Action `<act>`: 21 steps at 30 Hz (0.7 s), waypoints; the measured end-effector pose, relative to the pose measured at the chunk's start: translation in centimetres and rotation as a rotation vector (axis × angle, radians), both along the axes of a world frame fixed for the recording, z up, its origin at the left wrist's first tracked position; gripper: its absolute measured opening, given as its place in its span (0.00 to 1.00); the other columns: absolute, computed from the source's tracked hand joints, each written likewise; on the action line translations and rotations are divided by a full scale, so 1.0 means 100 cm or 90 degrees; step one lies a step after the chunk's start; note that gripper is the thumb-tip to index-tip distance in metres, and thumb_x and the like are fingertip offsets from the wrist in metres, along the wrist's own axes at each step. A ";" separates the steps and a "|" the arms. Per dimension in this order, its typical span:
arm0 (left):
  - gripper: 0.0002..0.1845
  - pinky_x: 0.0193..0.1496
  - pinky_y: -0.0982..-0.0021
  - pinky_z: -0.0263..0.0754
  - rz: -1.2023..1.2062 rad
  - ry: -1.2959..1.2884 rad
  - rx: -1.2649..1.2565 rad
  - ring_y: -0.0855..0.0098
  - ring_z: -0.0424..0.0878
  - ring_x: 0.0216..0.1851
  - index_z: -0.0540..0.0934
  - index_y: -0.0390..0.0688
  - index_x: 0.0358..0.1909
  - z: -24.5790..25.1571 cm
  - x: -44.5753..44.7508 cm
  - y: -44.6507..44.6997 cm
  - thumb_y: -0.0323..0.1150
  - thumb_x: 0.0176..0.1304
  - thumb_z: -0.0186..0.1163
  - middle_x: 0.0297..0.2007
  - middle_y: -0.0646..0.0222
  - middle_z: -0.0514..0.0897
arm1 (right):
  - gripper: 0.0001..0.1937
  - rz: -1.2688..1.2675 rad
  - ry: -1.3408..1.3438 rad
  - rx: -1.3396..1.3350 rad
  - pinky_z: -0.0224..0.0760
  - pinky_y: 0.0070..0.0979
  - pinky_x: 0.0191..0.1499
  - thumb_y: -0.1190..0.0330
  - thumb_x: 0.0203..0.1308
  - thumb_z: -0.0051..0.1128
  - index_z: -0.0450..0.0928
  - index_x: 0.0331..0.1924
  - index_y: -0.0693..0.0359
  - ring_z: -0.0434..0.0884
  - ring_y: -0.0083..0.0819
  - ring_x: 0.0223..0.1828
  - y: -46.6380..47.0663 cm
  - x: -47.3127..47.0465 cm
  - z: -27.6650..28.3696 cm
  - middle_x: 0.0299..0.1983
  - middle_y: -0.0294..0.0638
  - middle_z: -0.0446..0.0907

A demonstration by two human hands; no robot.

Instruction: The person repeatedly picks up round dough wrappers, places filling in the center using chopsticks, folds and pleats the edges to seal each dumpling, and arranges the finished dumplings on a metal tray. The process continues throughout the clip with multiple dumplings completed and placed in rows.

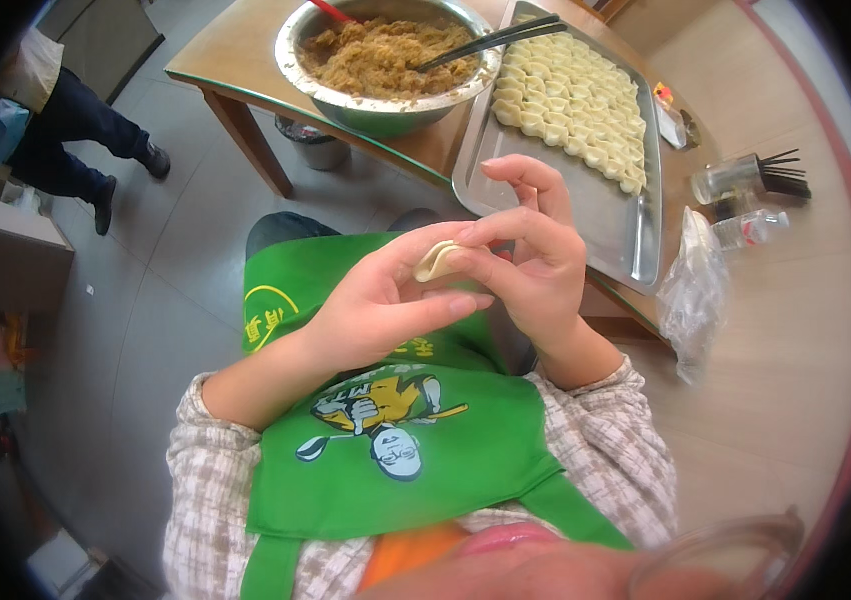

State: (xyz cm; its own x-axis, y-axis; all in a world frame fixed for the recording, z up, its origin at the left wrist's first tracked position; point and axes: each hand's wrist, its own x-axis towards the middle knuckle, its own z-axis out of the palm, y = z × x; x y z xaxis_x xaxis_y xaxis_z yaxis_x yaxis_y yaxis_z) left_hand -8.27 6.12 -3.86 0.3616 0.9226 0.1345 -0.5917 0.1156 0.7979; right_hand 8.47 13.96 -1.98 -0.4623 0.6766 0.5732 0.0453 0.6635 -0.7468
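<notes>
A pale folded dumpling (436,261), its dough edges curved together, is held between my two hands above the green apron. My left hand (376,296) cradles it from the left, with its thumb extended underneath. My right hand (538,251) pinches the dumpling's right end between thumb and index finger, while its other fingers are raised and curled. Part of the dough is hidden behind the right fingertips. Just beyond my right hand, a metal tray (515,161) carries tight rows of shaped dumplings (568,101).
A metal bowl (388,124) of minced filling (388,56) stands at the table's edge, with black chopsticks (489,45) resting in it. Right of the tray are a chopstick holder (725,180), a plastic bottle (752,229) and a clear plastic bag (692,300). A person (72,127) stands far left.
</notes>
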 end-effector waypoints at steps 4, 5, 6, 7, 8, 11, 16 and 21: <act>0.25 0.61 0.67 0.74 0.025 0.042 0.022 0.70 0.76 0.59 0.62 0.33 0.68 -0.003 -0.002 0.002 0.21 0.70 0.52 0.57 0.61 0.76 | 0.09 0.013 -0.010 -0.066 0.77 0.17 0.35 0.77 0.43 0.75 0.85 0.30 0.60 0.76 0.28 0.52 -0.003 0.000 0.002 0.57 0.44 0.70; 0.26 0.61 0.67 0.74 0.029 0.079 0.054 0.71 0.77 0.58 0.61 0.33 0.69 -0.004 -0.002 0.003 0.21 0.71 0.52 0.57 0.61 0.76 | 0.09 0.012 -0.004 -0.060 0.77 0.18 0.36 0.77 0.43 0.75 0.85 0.30 0.60 0.77 0.28 0.52 -0.003 0.000 0.002 0.57 0.44 0.70; 0.27 0.61 0.68 0.74 0.033 0.115 0.085 0.71 0.77 0.57 0.59 0.33 0.70 -0.004 -0.003 0.003 0.21 0.71 0.51 0.57 0.60 0.76 | 0.09 0.009 0.003 -0.069 0.77 0.19 0.38 0.77 0.43 0.75 0.85 0.30 0.60 0.77 0.28 0.51 -0.003 0.000 0.001 0.58 0.45 0.70; 0.28 0.61 0.68 0.74 0.051 0.139 0.097 0.71 0.77 0.57 0.58 0.33 0.71 -0.004 -0.003 0.003 0.21 0.71 0.51 0.57 0.60 0.76 | 0.09 0.013 -0.005 -0.046 0.77 0.20 0.39 0.77 0.43 0.75 0.85 0.30 0.60 0.77 0.29 0.50 -0.001 0.000 0.001 0.58 0.45 0.69; 0.30 0.61 0.68 0.74 0.056 0.133 0.098 0.70 0.78 0.56 0.56 0.34 0.72 -0.004 -0.002 0.003 0.22 0.71 0.52 0.57 0.59 0.76 | 0.10 0.017 -0.012 -0.024 0.77 0.22 0.41 0.77 0.43 0.75 0.85 0.31 0.60 0.78 0.29 0.50 0.000 -0.001 0.000 0.59 0.45 0.69; 0.36 0.62 0.67 0.73 0.137 0.152 0.119 0.66 0.77 0.57 0.52 0.35 0.74 -0.006 0.001 0.002 0.25 0.68 0.57 0.58 0.56 0.75 | 0.10 0.055 -0.015 0.064 0.76 0.26 0.47 0.77 0.43 0.75 0.85 0.32 0.61 0.80 0.31 0.47 0.004 0.000 -0.001 0.59 0.46 0.70; 0.51 0.68 0.61 0.66 0.273 0.465 0.355 0.55 0.67 0.69 0.51 0.38 0.75 -0.011 -0.008 0.019 0.35 0.56 0.72 0.68 0.53 0.66 | 0.11 0.225 0.085 -0.182 0.76 0.27 0.48 0.78 0.44 0.74 0.85 0.34 0.62 0.82 0.33 0.44 -0.009 0.003 0.002 0.46 0.44 0.79; 0.43 0.71 0.52 0.57 0.263 0.443 0.583 0.47 0.56 0.73 0.65 0.36 0.70 -0.011 -0.011 0.031 0.44 0.56 0.70 0.71 0.52 0.62 | 0.08 0.217 0.072 -0.307 0.79 0.22 0.44 0.80 0.50 0.71 0.83 0.34 0.67 0.83 0.27 0.41 -0.016 0.001 -0.002 0.41 0.41 0.82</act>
